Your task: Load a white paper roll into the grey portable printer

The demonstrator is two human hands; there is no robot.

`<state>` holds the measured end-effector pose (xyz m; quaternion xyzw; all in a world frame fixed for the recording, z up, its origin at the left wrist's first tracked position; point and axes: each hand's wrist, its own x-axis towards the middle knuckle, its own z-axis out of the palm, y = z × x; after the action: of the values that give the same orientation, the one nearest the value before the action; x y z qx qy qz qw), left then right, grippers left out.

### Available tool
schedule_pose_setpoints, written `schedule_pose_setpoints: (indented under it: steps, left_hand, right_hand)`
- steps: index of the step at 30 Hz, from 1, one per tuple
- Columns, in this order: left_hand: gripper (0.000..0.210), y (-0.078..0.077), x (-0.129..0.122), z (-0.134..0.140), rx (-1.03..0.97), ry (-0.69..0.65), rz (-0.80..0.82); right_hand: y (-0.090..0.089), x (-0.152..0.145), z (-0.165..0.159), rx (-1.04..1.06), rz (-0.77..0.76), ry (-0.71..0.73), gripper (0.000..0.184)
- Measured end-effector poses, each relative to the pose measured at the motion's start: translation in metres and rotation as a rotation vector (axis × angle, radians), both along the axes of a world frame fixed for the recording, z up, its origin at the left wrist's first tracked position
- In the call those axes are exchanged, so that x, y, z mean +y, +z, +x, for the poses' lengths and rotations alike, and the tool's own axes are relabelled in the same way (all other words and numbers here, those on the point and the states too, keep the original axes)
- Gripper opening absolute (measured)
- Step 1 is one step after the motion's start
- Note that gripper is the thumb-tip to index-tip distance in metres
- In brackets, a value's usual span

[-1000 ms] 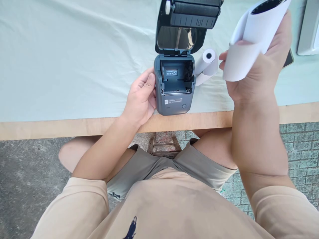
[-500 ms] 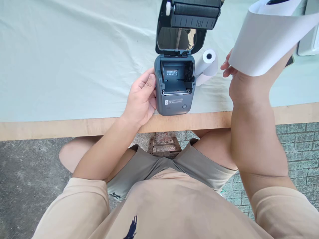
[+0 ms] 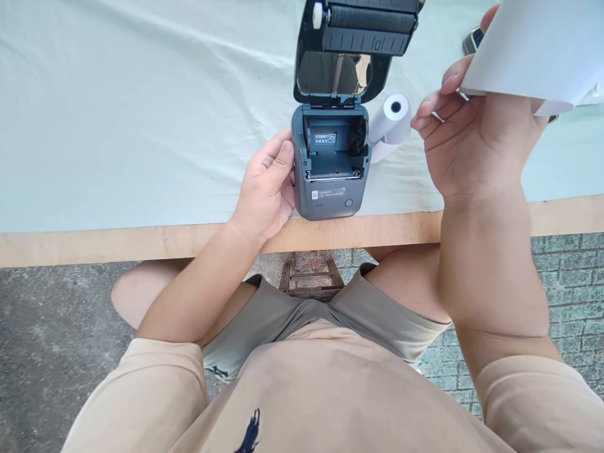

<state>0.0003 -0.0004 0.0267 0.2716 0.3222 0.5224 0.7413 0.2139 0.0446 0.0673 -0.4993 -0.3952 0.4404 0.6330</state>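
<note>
A pale green cloth [image 3: 141, 113] is covering the table, creasing softly in places and leaving a wide stretch of room left of the printer. A beige shirt [image 3: 340, 390] is filling the lower middle, with grey shorts [image 3: 283, 308] showing beyond it. A smooth strip of pale wood [image 3: 117, 246] is forming the table's front edge, the cloth stopping short of it. Below, rough grey ground [image 3: 56, 352] is showing on the left and jointed paving [image 3: 570, 296] on the right.

The printer [image 3: 333, 167] is resting close to the front edge, its near end just reaching the wood. Its dark body is rounding at the corners; its lid [image 3: 358, 69] is standing open on the far side, carrying a glossy window and a black roller [image 3: 372, 19].

White paper [image 3: 542, 56] is curving broad and smooth at upper right, running out of view. The right hand [image 3: 472, 138] is turning its palm up, visible fingers bending loosely; the paper is hiding part of it, so I cannot tell whether it is pinching. The left hand [image 3: 268, 179] is clasping the printer's left side, thumb lying along the rim.

A small roll [image 3: 389, 119] is sitting just beside the printer's right side, its loose end curling around. A round button [image 3: 348, 202] is marking the printer's front.
</note>
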Motion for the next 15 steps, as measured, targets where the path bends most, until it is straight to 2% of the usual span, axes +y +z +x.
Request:
schedule_pose_setpoints:
  steps: [3,5,10,12,15]
  left_hand:
    - [0.030,-0.0001,0.0001,-0.0001,0.006,0.001,-0.006]
    - [0.029,-0.0001,0.0001,0.0000,0.009,0.001,-0.007]
    - [0.029,0.0009,-0.0002,0.0004,0.044,0.006,-0.016]
    - [0.028,0.0019,-0.0005,0.0007,0.068,0.007,-0.025]
    - [0.028,0.0032,-0.0013,0.0011,0.075,0.015,-0.039]
  right_hand:
    - [-0.0008,0.0027,0.0063,0.054,0.012,0.097,0.060]
    - [-0.0009,0.0039,0.0083,0.039,0.039,0.108,0.055]
    - [0.0007,0.0019,0.0042,-0.015,0.044,-0.049,0.027]
    - [0.0011,-0.0003,0.0038,0.009,0.043,-0.107,0.029]
    - [0.0018,-0.0025,0.0063,0.041,0.025,-0.125,0.043]
